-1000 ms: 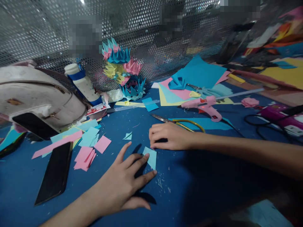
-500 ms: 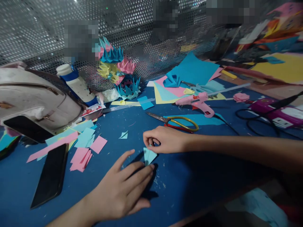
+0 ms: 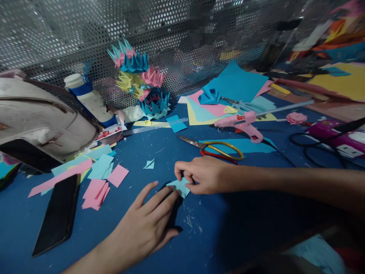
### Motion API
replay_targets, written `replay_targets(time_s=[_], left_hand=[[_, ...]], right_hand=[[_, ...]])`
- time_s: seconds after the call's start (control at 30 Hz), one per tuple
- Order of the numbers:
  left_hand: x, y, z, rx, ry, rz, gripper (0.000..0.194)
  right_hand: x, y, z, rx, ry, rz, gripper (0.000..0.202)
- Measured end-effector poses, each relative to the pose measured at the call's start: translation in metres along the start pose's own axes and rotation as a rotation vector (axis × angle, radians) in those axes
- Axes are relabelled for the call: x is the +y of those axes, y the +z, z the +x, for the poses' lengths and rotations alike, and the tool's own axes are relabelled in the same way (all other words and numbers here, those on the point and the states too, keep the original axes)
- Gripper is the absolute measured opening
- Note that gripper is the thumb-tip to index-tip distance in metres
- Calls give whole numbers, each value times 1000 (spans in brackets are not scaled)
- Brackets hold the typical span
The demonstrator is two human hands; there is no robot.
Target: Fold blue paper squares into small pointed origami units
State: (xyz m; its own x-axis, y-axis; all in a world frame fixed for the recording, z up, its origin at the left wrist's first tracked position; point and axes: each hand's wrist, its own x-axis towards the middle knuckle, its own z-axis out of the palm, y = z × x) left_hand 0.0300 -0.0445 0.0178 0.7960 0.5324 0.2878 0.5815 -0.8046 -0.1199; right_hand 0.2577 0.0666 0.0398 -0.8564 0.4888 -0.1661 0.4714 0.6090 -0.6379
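You have two bare hands at work on one small light-blue folded paper piece (image 3: 182,187), which lies on the dark-blue tabletop (image 3: 137,148) between them. Your left hand (image 3: 149,219) is palm down with its fingers spread, two fingertips at the paper's left edge and the thumb held apart, nearer to you. Your right hand (image 3: 203,175) is curled over the paper's right side, forefinger bent down and thumb at the edge; you cannot tell whether they pinch it.

One small light-blue paper triangle (image 3: 149,164) sits apart, beyond your left hand. To the left you have one single pink paper square (image 3: 118,175), beside one overlapping pile of pink paper pieces (image 3: 95,194), its sheets too closely stacked to count.

You have two black phones: one flat phone (image 3: 57,215) on the table, one tilted phone (image 3: 31,155) against the single off-white zippered bag (image 3: 42,118).

Beyond your right hand lie one pair of scissors with yellow and red handles (image 3: 224,149), one pink glue gun (image 3: 242,123) and, farther right, one pink paper rose (image 3: 296,118). One white bottle with blue bands (image 3: 91,102) leans beside the bag.
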Motion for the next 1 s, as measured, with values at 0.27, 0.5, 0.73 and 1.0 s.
replay_targets(time_s=[0.27,0.5,0.73,1.0], left_hand=[[-18,-2,-3,-56,90,-141,43],[-16,3,-7,-48,38,-199,42],[-18,6,-9,-43,-21,-126,40],[-21,2,-8,-60,-34,-114,40]], right_hand=[[-1,6,-10,104,-54,-258,28],[6,14,-6,164,-180,-362,17],[3,4,-8,68,-187,-365,30],[7,-9,-3,-77,-174,-229,28]])
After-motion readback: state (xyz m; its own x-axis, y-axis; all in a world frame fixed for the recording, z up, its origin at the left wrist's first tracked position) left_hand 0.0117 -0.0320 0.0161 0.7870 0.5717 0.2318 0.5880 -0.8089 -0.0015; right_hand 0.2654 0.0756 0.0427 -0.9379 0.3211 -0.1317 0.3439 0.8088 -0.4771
